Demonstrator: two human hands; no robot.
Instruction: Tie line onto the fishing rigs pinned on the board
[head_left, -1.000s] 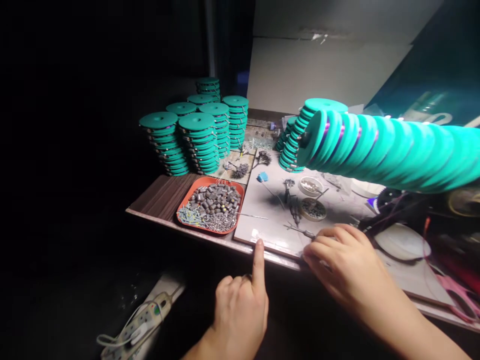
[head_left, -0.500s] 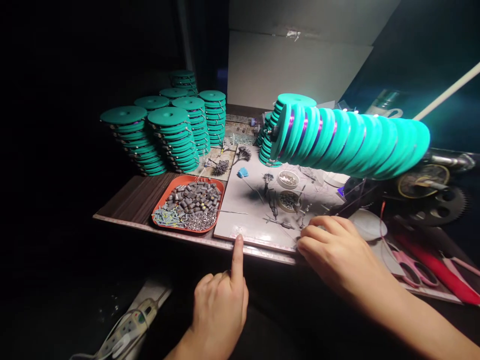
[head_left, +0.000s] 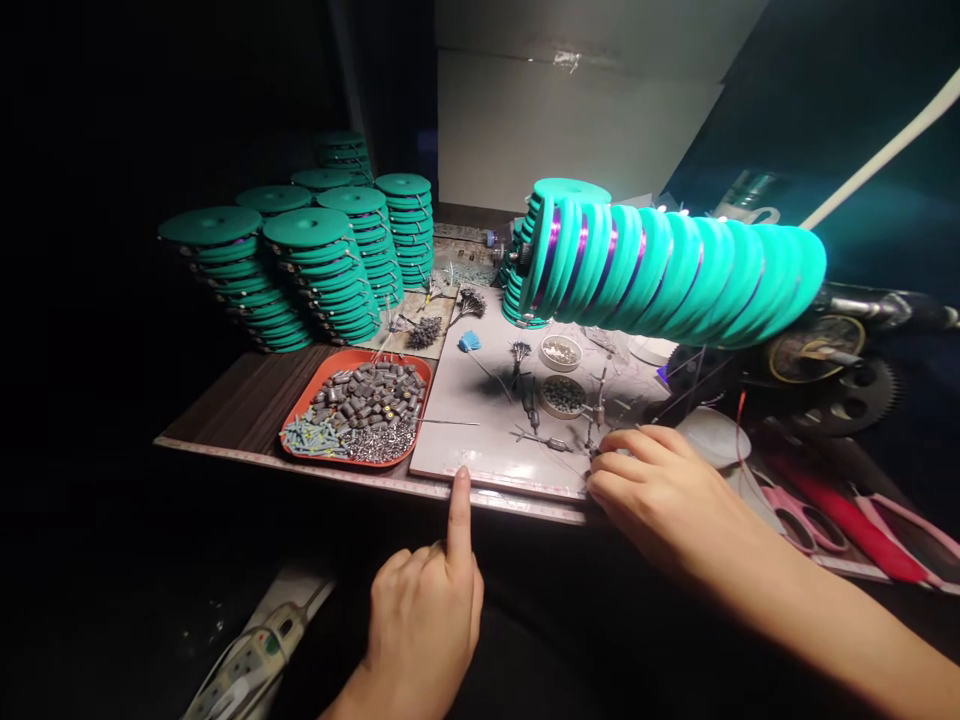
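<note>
My left hand [head_left: 431, 612] is below the table's front edge, index finger stretched up and touching the near edge of a grey work board [head_left: 480, 425], the other fingers curled with nothing in them. My right hand [head_left: 664, 495] rests at the board's near right corner, fingers curled and pressed together beside small metal parts [head_left: 555, 442]; what they hold, if anything, is hidden. A long row of teal spools [head_left: 675, 275] on a horizontal spindle hangs above the board.
An orange tray [head_left: 300, 405] of small grey cylinders and pins lies left of the board. Stacks of teal spools [head_left: 300, 265] stand at the back left. Two small round dishes [head_left: 562, 393], gears [head_left: 855, 390] and pink scissors [head_left: 806, 520] lie right. A power strip [head_left: 251, 660] is on the floor.
The view has swung to the right, so the table and spools sit further left in the frame. Both hands keep their poses at the board's near edge.
</note>
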